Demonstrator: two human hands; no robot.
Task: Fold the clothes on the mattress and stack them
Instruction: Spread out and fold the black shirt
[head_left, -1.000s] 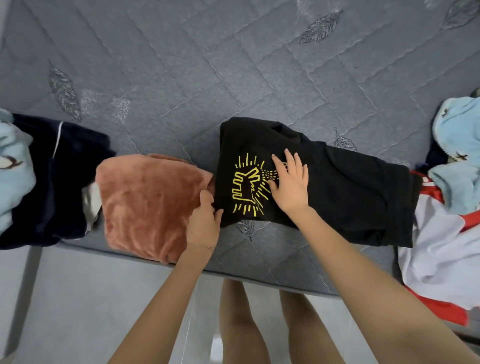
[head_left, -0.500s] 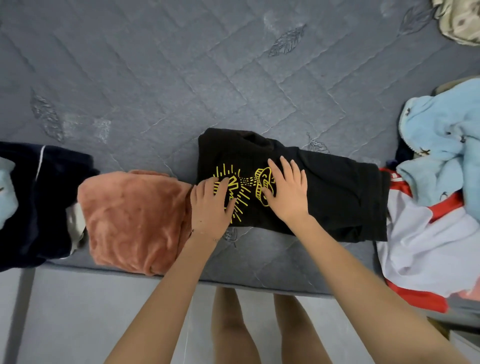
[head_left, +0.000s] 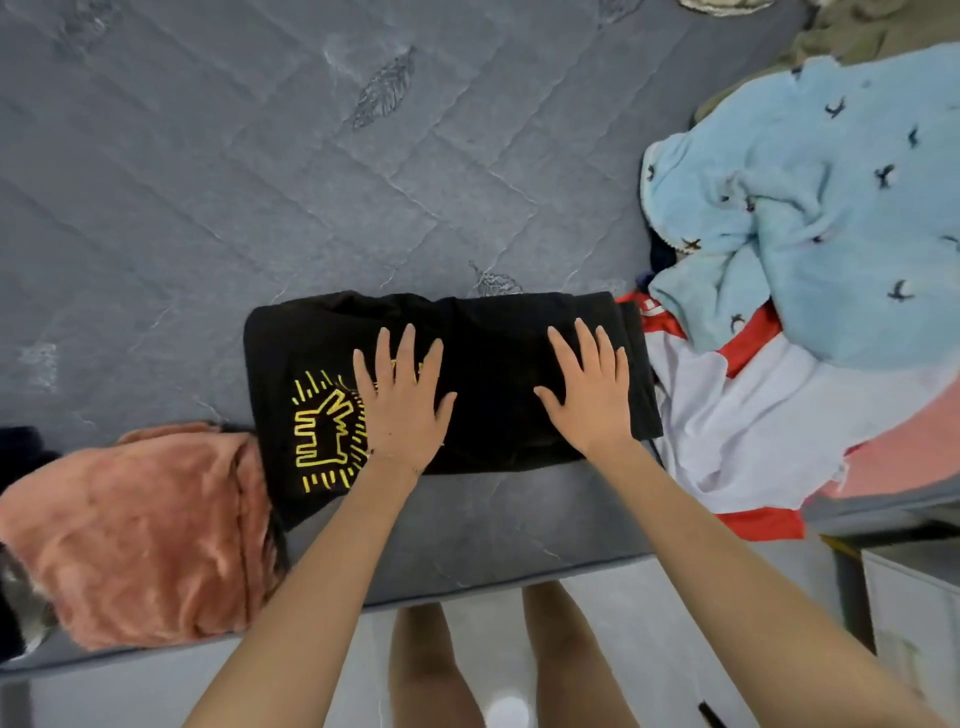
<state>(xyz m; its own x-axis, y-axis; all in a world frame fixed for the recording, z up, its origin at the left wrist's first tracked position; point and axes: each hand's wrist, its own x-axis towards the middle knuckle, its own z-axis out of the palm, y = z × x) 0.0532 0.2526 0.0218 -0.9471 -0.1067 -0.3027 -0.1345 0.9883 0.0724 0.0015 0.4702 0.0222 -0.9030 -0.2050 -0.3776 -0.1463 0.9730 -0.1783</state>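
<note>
Black tee (head_left: 493, 364) on mattress (head_left: 260, 182): pressing flat with left hand (head_left: 402, 410) and right hand (head_left: 592, 400), fingers straight, gripping nothing; pink fleece (head_left: 145, 535) at 8 o'clock.

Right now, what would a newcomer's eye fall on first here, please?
The left hand and right hand lie flat, fingers spread, on the folded black shirt near the front edge of the mattress, beside its yellow line drawing. Next come the crumpled light-blue garment at right and the fuzzy salmon bundle at lower left.
</note>
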